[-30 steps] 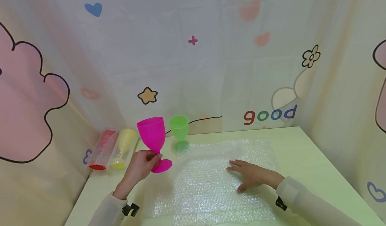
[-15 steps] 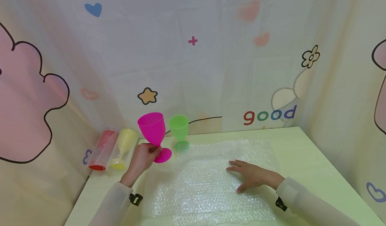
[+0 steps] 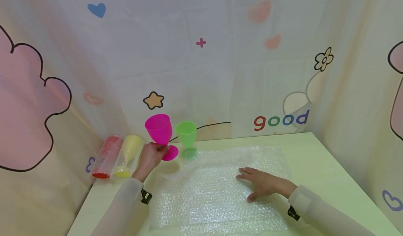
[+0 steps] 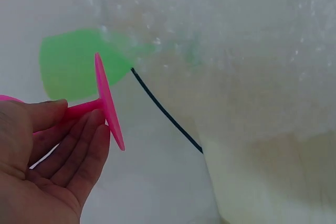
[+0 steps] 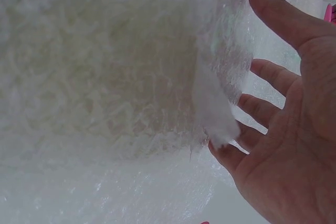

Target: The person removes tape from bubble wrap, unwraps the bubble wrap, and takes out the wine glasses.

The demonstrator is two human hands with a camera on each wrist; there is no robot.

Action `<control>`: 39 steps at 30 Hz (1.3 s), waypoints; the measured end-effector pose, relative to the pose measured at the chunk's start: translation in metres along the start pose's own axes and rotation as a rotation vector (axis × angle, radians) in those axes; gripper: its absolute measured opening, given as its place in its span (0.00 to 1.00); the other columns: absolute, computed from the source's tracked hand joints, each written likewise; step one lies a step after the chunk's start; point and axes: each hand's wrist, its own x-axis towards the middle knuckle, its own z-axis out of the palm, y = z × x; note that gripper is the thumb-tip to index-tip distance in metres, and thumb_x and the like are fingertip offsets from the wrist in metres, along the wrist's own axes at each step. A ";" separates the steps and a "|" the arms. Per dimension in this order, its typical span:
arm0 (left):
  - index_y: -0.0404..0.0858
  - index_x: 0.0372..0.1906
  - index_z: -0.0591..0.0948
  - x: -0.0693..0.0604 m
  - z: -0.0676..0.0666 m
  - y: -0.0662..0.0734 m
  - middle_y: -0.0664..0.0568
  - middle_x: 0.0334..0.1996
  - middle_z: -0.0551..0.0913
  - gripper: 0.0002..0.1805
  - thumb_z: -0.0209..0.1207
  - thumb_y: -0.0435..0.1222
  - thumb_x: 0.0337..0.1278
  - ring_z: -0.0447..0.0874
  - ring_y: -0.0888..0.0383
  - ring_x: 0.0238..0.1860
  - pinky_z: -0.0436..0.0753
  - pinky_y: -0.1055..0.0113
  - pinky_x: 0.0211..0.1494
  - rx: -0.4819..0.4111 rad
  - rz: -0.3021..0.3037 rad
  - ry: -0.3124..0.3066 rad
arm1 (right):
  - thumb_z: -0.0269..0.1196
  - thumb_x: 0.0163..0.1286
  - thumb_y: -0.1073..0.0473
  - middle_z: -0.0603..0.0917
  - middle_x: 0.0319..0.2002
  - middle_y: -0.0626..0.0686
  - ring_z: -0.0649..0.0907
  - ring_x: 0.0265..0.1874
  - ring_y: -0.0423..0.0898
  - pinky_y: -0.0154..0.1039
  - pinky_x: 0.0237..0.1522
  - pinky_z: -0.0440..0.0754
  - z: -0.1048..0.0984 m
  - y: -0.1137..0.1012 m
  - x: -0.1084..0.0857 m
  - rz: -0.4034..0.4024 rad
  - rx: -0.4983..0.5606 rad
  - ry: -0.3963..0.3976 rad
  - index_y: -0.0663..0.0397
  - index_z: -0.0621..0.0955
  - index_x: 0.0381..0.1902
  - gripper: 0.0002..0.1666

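My left hand point(image 3: 150, 159) pinches the thin stem of a magenta plastic goblet point(image 3: 159, 128), which tilts slightly, bowl up, above the table. In the left wrist view the thumb and fingers close on the stem just beside the goblet's round foot point(image 4: 109, 100). A green goblet point(image 3: 186, 134) stands upright just to the right of it. Over the middle of the table lies a sheet of bubble wrap point(image 3: 207, 194). My right hand point(image 3: 262, 181) rests on its right part with fingers spread; the right wrist view shows the fingers point(image 5: 275, 74) at the wrap.
At the back left lie two goblets rolled in bubble wrap, one red point(image 3: 110, 154) and one yellow point(image 3: 131, 150). A printed curtain point(image 3: 204, 75) hangs behind and at both sides of the pale table point(image 3: 318, 173).
My left hand has moved forward, away from me, carrying the magenta goblet toward the back of the table beside the green one. My right hand has stayed put.
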 end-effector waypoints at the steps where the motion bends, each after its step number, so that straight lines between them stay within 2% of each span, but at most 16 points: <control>1: 0.35 0.25 0.89 0.002 0.001 -0.002 0.45 0.22 0.89 0.09 0.67 0.36 0.55 0.87 0.48 0.28 0.78 0.65 0.26 0.003 -0.014 -0.003 | 0.72 0.52 0.37 0.59 0.77 0.53 0.58 0.76 0.59 0.63 0.72 0.62 0.000 0.000 0.000 -0.006 -0.002 0.000 0.42 0.67 0.72 0.52; 9: 0.35 0.27 0.90 0.013 0.018 -0.018 0.45 0.25 0.90 0.08 0.68 0.36 0.53 0.88 0.45 0.35 0.81 0.60 0.33 0.004 -0.079 0.009 | 0.73 0.51 0.37 0.59 0.77 0.54 0.58 0.76 0.60 0.64 0.71 0.62 0.001 0.001 0.000 -0.007 -0.007 0.005 0.42 0.68 0.72 0.52; 13: 0.34 0.31 0.90 0.017 0.027 -0.025 0.43 0.28 0.90 0.08 0.67 0.36 0.54 0.88 0.45 0.36 0.82 0.62 0.32 -0.023 -0.163 -0.031 | 0.73 0.52 0.38 0.59 0.77 0.55 0.58 0.76 0.62 0.66 0.70 0.62 -0.001 -0.001 -0.001 -0.012 0.007 0.007 0.44 0.68 0.72 0.51; 18: 0.32 0.34 0.89 0.015 0.037 -0.033 0.41 0.31 0.90 0.10 0.67 0.37 0.55 0.87 0.45 0.39 0.83 0.62 0.34 -0.043 -0.251 -0.076 | 0.73 0.52 0.38 0.59 0.77 0.56 0.58 0.76 0.62 0.66 0.70 0.63 0.001 -0.001 -0.001 -0.027 0.007 0.005 0.44 0.68 0.72 0.51; 25: 0.31 0.36 0.89 0.012 0.051 -0.043 0.40 0.33 0.90 0.11 0.66 0.37 0.55 0.87 0.43 0.42 0.85 0.58 0.40 -0.065 -0.275 -0.086 | 0.73 0.51 0.37 0.59 0.77 0.53 0.58 0.76 0.59 0.63 0.71 0.64 0.003 0.001 0.001 -0.005 -0.006 0.014 0.41 0.68 0.72 0.51; 34: 0.30 0.36 0.88 0.009 0.062 -0.049 0.40 0.33 0.90 0.12 0.67 0.37 0.55 0.87 0.47 0.37 0.80 0.66 0.32 -0.078 -0.329 -0.131 | 0.73 0.51 0.37 0.59 0.77 0.52 0.58 0.77 0.58 0.63 0.71 0.64 0.005 0.003 0.002 0.003 -0.003 0.012 0.39 0.68 0.72 0.51; 39: 0.29 0.36 0.88 0.007 0.065 -0.049 0.38 0.34 0.89 0.11 0.66 0.35 0.54 0.88 0.47 0.37 0.83 0.64 0.34 -0.101 -0.338 -0.143 | 0.73 0.51 0.37 0.59 0.77 0.52 0.58 0.76 0.59 0.63 0.71 0.64 0.004 0.003 0.002 -0.005 -0.003 0.013 0.40 0.68 0.72 0.51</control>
